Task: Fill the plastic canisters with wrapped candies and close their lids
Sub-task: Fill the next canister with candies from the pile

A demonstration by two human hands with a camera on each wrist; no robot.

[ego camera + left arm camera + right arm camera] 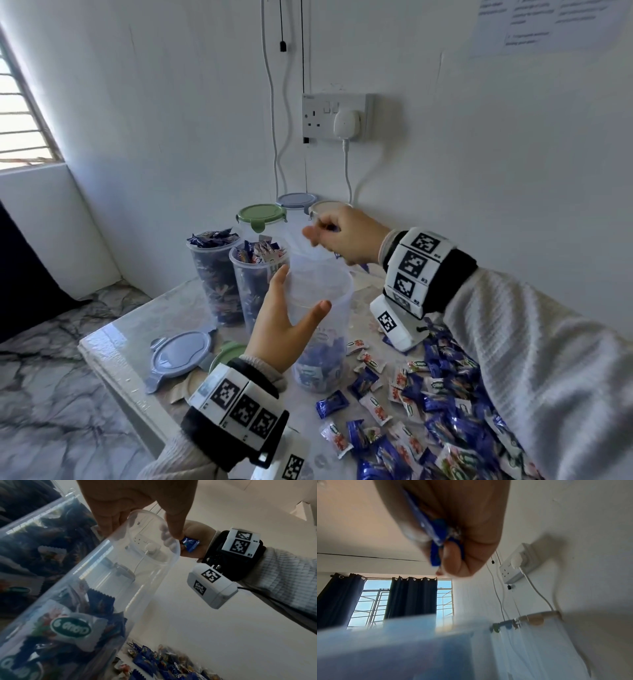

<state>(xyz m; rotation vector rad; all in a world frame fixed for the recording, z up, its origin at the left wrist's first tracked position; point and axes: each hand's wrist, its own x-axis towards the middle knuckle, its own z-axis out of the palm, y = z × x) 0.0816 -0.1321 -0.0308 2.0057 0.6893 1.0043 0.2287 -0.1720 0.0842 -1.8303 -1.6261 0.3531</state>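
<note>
Left hand [279, 325] around canister [320, 308]; right hand [346, 234] pinching candy [190, 545]

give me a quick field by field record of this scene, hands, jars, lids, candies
left hand: grips the side of the open jar
right hand: over the jar mouth, grip on blue candies
open jar: clear, partly filled
full jars: two, heaped with candies, no lids
lidded jars: three at the wall, one with a green lid
loose lid: blue-grey, flat on the table
loose candies: pile on the table under the right arm
</note>
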